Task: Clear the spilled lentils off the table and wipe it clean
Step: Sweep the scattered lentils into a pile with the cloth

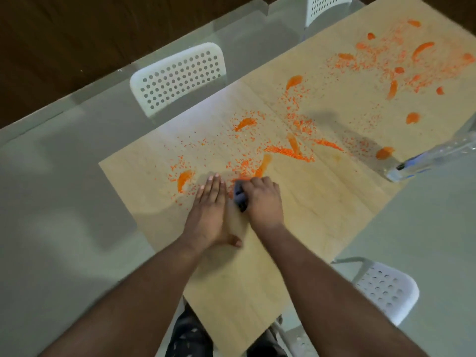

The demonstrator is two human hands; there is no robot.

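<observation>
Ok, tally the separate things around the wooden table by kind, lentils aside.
White perforated chairs: 3
Dark cloth, gripped by the right hand: 1
Clear plastic bottle: 1
Total: 5

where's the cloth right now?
In the head view the dark cloth is bunched in the right hand, low and centre on the wooden table. It sits beside the flat left hand, at the near edge of the lentils.
</observation>
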